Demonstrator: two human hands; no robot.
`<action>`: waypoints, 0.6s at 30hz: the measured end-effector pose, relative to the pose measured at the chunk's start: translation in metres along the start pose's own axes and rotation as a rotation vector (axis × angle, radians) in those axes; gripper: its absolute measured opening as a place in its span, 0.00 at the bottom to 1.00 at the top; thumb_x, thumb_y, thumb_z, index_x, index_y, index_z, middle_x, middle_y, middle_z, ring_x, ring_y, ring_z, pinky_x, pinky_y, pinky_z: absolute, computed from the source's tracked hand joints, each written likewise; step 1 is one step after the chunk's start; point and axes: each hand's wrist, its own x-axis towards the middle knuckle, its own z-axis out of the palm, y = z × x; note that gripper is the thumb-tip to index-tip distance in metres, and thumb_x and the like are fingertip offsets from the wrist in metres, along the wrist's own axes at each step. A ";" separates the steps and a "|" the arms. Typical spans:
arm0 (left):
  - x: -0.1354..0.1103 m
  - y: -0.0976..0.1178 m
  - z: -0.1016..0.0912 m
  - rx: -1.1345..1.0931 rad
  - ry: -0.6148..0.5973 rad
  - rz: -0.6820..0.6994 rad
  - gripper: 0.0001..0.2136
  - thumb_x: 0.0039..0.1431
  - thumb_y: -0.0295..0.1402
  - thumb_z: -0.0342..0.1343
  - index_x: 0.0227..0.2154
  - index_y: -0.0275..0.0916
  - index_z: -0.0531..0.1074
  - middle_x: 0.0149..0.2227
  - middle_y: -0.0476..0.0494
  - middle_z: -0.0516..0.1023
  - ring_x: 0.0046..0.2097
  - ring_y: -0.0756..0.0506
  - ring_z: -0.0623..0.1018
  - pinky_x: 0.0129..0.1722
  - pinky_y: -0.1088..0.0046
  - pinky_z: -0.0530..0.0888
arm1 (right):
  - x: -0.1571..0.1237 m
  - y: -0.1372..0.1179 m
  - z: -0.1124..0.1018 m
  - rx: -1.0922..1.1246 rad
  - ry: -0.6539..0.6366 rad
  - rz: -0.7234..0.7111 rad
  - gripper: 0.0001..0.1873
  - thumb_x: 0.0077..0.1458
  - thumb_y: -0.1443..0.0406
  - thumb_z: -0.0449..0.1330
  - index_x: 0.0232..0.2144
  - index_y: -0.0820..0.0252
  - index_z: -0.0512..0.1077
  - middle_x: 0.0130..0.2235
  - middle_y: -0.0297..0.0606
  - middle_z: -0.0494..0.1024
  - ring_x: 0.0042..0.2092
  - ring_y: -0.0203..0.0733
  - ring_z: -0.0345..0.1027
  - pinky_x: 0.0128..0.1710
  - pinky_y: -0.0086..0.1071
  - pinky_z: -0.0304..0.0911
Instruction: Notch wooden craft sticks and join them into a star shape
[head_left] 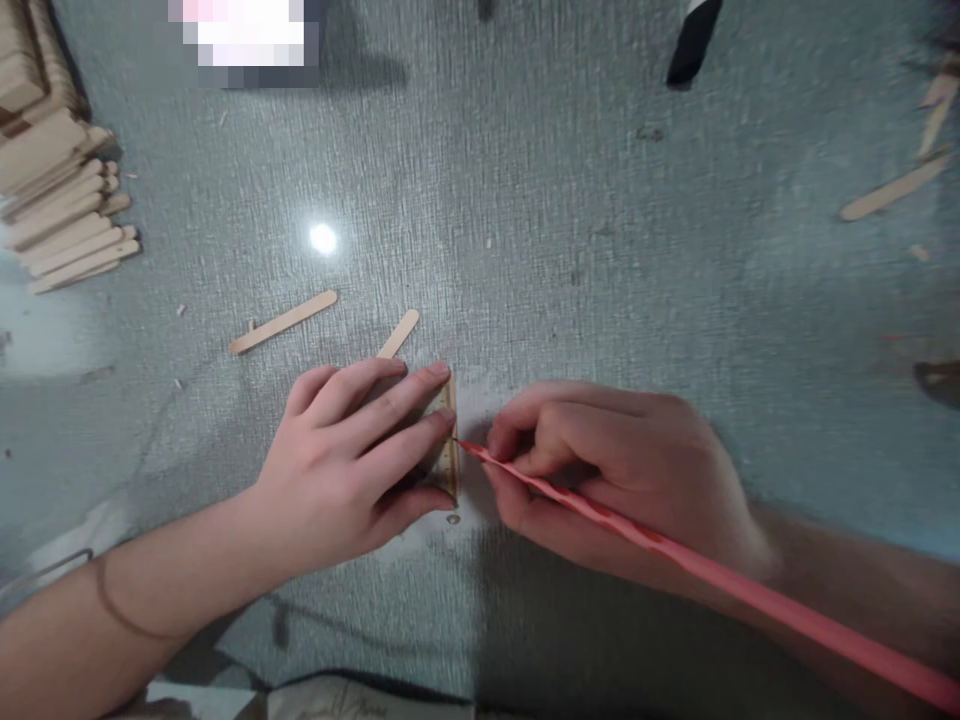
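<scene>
Red pencil point(705, 565) pinched, my right hand point(622, 460) has the tip at the right edge of the ruler point(451, 463), which points away from me under my spread left hand point(337, 450).

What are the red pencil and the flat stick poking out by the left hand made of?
The red pencil seems painted or coated, given its even colour and slight sheen; its core material is unclear. The flat stick looks like bare wood: pale tan, matte.
</scene>
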 end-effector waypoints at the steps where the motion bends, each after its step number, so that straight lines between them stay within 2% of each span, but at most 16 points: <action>1: 0.000 0.000 0.000 0.000 0.001 -0.002 0.22 0.64 0.53 0.58 0.51 0.44 0.74 0.60 0.43 0.77 0.58 0.36 0.75 0.51 0.54 0.69 | 0.000 0.000 0.000 0.000 -0.003 0.001 0.14 0.53 0.75 0.62 0.26 0.54 0.63 0.31 0.28 0.79 0.28 0.33 0.74 0.25 0.27 0.70; 8: 0.000 -0.001 -0.001 -0.005 -0.004 0.007 0.24 0.62 0.53 0.60 0.52 0.41 0.74 0.60 0.42 0.76 0.58 0.35 0.75 0.51 0.53 0.68 | -0.001 -0.001 0.000 0.019 -0.006 0.004 0.14 0.53 0.76 0.62 0.26 0.55 0.63 0.32 0.28 0.78 0.27 0.31 0.72 0.25 0.26 0.69; 18: 0.000 0.000 -0.001 -0.003 -0.007 -0.003 0.23 0.63 0.53 0.59 0.51 0.42 0.74 0.61 0.43 0.76 0.58 0.36 0.75 0.52 0.53 0.69 | 0.000 0.000 0.001 0.024 0.012 -0.004 0.14 0.52 0.76 0.61 0.25 0.56 0.62 0.31 0.28 0.78 0.27 0.31 0.73 0.26 0.25 0.69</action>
